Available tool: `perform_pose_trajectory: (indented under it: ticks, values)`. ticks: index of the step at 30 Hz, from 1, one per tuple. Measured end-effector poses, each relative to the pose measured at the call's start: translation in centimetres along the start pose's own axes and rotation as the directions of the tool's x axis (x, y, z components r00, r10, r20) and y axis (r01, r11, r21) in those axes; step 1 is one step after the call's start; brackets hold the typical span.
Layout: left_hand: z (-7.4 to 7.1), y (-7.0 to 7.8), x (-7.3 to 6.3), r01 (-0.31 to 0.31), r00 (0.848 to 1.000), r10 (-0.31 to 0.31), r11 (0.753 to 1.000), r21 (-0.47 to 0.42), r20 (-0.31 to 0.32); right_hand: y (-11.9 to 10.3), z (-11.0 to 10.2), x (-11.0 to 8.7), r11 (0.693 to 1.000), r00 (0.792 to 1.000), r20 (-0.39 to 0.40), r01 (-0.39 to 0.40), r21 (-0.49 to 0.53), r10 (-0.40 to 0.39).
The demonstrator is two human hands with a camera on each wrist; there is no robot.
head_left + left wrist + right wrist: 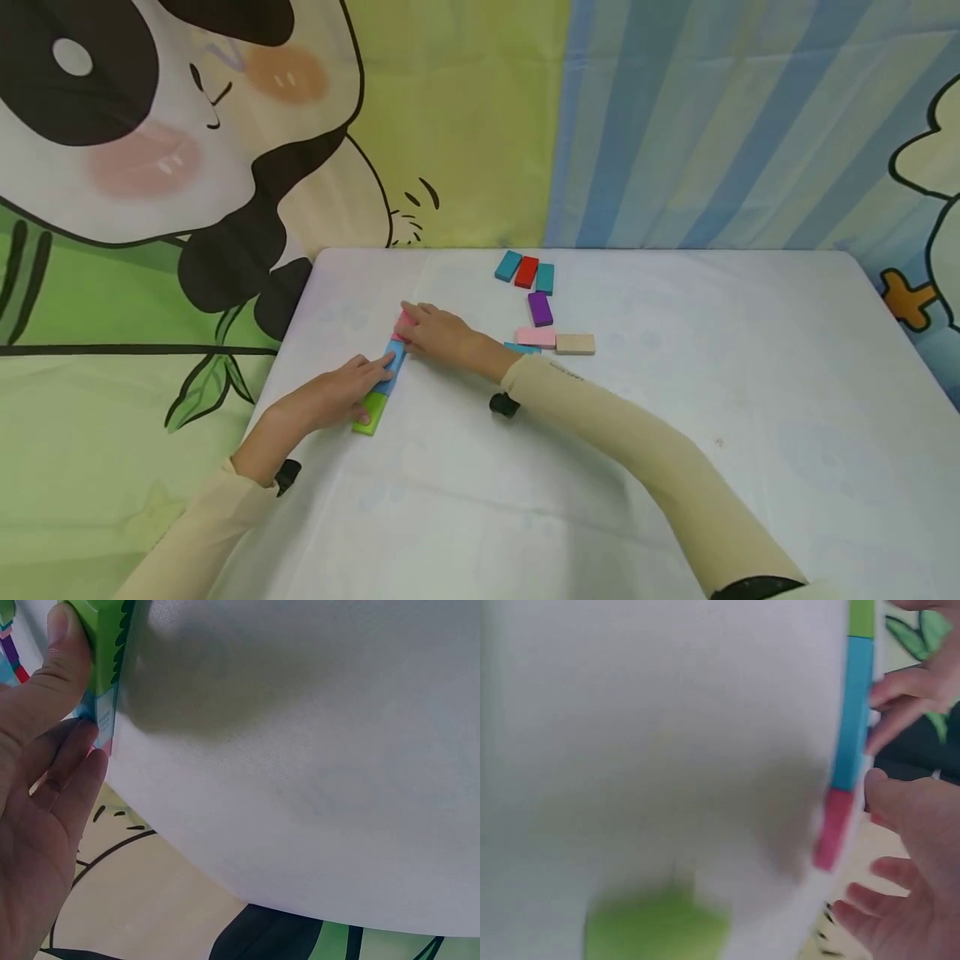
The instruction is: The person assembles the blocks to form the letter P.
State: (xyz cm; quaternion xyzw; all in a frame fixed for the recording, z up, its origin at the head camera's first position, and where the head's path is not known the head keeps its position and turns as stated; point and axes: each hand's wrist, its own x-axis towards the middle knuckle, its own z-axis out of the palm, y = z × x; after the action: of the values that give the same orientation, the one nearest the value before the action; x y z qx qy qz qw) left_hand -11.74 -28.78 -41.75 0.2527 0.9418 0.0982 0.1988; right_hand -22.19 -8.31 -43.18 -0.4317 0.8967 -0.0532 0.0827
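A straight row of small flat blocks lies near the table's left edge: a green block at the near end, a blue stretch in the middle, a pink block at the far end. My left hand lies along the row, its thumb on the green block and its extended index finger on the blue part. At the pink end, my right hand touches the block with loosely extended fingers. The right wrist view shows its thumb beside the blue-pink joint; its index fingertip is hidden there.
Farther right lie loose blocks: teal, red, another teal, purple, pink and beige. Another blue one is partly behind the right forearm. A blurred green shape shows low in the right wrist view.
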Motion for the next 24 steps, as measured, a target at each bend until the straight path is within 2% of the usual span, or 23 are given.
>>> perform_pose_trajectory:
  ticks: [3, 6, 9, 12, 15, 18, 20, 24]
  values:
    - [0.2, 0.0, 0.1, 0.007, 1.000, -0.007, 1.000, 0.009, 0.001, 2.5, -1.8, -2.6, 0.999, 0.999, -0.004, 0.033, 0.041, -0.033]
    - [0.4, 0.1, 0.1, -0.003, 1.000, 0.004, 0.999, 0.032, -0.011, 6.9, -2.8, -5.6, 0.997, 0.996, -0.059, 0.074, 0.028, -0.072]
    - [0.5, 0.0, -0.1, -0.007, 1.000, 0.008, 0.999, 0.031, -0.025, 11.3, -3.0, -8.6, 0.996, 0.993, -0.080, 0.089, 0.030, -0.087]
    - [0.5, -0.2, -0.3, -0.007, 1.000, 0.007, 1.000, 0.026, -0.028, 14.3, -2.5, -10.8, 0.995, 0.996, -0.041, 0.076, 0.067, -0.074]
    - [0.6, -0.4, -0.5, 0.004, 1.000, -0.004, 1.000, 0.008, -0.019, 16.0, -1.6, -12.3, 0.993, 0.998, 0.004, 0.069, 0.091, -0.069]
    - [0.7, -0.5, -0.5, -0.016, 0.999, 0.017, 1.000, 0.009, -0.027, 16.6, -0.8, -13.1, 0.993, 0.998, 0.008, 0.062, 0.100, -0.063]
    - [0.6, -0.5, -0.5, -0.035, 0.999, 0.035, 0.999, 0.020, -0.032, 16.8, -0.7, -13.3, 0.990, 0.999, -0.003, 0.054, 0.128, -0.054]
    - [0.2, -0.3, -0.4, -0.050, 0.998, 0.051, 0.998, 0.034, -0.024, 17.2, -0.9, -13.2, 0.976, 0.999, 0.025, 0.017, 0.217, -0.023]
